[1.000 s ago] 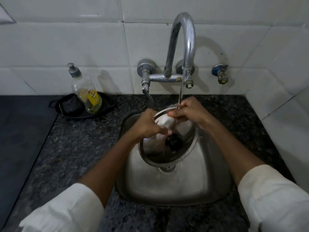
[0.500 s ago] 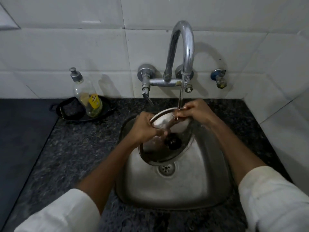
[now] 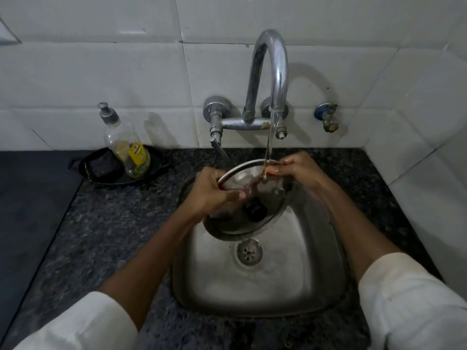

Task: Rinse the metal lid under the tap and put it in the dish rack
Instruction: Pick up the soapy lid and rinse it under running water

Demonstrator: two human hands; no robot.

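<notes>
A round metal lid point(image 3: 271, 210) with a black knob point(image 3: 255, 210) is held tilted over the steel sink point(image 3: 257, 281), its top face toward me. My left hand point(image 3: 214, 193) grips the lid's left rim, thumb across its face. My right hand point(image 3: 295, 170) pinches the upper right rim. Water runs from the curved chrome tap point(image 3: 274, 72) and lands on the lid's top edge by my right fingers. No dish rack is in view.
A clear soap pump bottle point(image 3: 126, 145) stands in a black dish point(image 3: 111, 168) with a dark scrubber on the speckled granite counter point(image 3: 106, 223), left of the sink. A small blue-handled valve point(image 3: 327, 117) sticks out of the white tiled wall at right.
The white foam on the lid's upper face has washed off. My left thumb has slid across the lid, and the view has tilted down so the drain shows fully.
</notes>
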